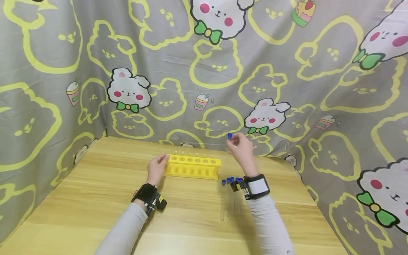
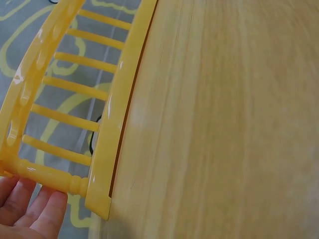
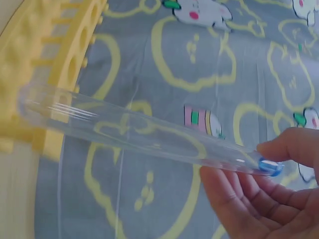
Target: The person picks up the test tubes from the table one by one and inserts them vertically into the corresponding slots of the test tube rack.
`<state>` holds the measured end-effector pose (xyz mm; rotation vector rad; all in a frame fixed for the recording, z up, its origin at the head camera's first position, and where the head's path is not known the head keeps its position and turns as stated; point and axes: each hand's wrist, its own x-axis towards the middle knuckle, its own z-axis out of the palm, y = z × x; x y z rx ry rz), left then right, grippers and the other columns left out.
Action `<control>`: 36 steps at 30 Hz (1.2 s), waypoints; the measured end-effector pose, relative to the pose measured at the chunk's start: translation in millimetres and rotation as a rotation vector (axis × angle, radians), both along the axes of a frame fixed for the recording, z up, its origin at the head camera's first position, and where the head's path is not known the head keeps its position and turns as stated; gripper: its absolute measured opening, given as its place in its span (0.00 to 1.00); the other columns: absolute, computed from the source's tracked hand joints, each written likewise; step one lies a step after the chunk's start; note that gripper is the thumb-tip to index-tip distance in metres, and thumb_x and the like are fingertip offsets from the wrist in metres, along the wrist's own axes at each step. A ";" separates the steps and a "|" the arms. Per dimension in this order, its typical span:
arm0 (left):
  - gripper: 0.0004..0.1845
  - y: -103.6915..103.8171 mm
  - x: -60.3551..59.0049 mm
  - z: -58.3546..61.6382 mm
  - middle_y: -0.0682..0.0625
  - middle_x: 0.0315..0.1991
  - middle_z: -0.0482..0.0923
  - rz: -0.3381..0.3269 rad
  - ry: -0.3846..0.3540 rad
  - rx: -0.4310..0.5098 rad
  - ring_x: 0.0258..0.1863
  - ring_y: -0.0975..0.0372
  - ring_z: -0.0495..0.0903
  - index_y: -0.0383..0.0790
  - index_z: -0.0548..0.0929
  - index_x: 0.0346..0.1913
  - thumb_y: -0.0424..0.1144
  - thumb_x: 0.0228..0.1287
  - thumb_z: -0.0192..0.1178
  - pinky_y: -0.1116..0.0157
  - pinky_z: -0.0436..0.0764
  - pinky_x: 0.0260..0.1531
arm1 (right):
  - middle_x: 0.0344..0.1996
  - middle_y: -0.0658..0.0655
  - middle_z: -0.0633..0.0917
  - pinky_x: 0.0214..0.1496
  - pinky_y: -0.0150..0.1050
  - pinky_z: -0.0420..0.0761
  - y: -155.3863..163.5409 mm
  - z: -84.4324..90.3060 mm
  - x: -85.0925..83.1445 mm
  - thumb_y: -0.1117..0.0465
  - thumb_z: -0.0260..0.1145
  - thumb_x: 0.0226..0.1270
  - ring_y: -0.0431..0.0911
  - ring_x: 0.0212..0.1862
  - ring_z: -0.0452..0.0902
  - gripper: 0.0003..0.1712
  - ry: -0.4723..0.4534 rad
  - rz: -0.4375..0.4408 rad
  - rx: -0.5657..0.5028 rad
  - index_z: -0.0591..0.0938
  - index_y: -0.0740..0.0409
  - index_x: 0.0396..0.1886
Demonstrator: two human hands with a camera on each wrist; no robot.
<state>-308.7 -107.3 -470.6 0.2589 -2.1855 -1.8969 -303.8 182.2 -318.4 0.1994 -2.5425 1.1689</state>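
head view high, facing down and forward, wrist views close, all sharing the yellow rack (image 1: 193, 165)

Both arms wear pale grey long sleeves (image 1: 125, 226) reaching to the wrists. The left wrist carries a black strap (image 1: 145, 193) with a small black camera (image 1: 157, 203) bearing a yellow mark. The right wrist has a black band (image 1: 257, 186) with a broad white patch and a black camera unit (image 1: 239, 185).
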 end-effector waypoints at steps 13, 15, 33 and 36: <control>0.24 1.9 -1.5 1.3 0.38 0.63 0.76 0.016 -0.002 -0.003 0.65 0.48 0.73 0.35 0.78 0.61 0.48 0.70 0.57 0.53 0.73 0.65 | 0.36 0.62 0.85 0.42 0.42 0.86 -73.9 -17.8 -17.8 0.63 0.66 0.64 0.53 0.39 0.84 0.12 0.325 0.150 -0.108 0.77 0.65 0.43; 0.23 1.7 -1.8 0.8 0.38 0.63 0.76 0.015 -0.005 -0.005 0.65 0.48 0.73 0.35 0.78 0.61 0.48 0.71 0.56 0.53 0.74 0.65 | 0.37 0.62 0.85 0.40 0.39 0.87 -85.1 -22.8 -18.9 0.63 0.66 0.65 0.52 0.40 0.84 0.12 0.348 0.163 -0.137 0.77 0.64 0.43; 0.24 2.6 2.3 3.7 0.37 0.63 0.75 0.010 -0.001 -0.008 0.64 0.47 0.73 0.33 0.77 0.62 0.47 0.71 0.56 0.52 0.74 0.65 | 0.35 0.61 0.84 0.37 0.31 0.86 -142.0 -61.2 -30.4 0.63 0.65 0.67 0.51 0.39 0.84 0.11 0.381 0.219 -0.219 0.76 0.63 0.44; 0.24 2.6 3.1 5.3 0.37 0.63 0.75 0.013 -0.001 -0.009 0.63 0.47 0.74 0.33 0.76 0.62 0.46 0.71 0.56 0.52 0.75 0.63 | 0.35 0.61 0.84 0.37 0.31 0.86 -144.8 -68.3 -31.6 0.63 0.65 0.67 0.51 0.39 0.85 0.12 0.372 0.239 -0.171 0.76 0.64 0.45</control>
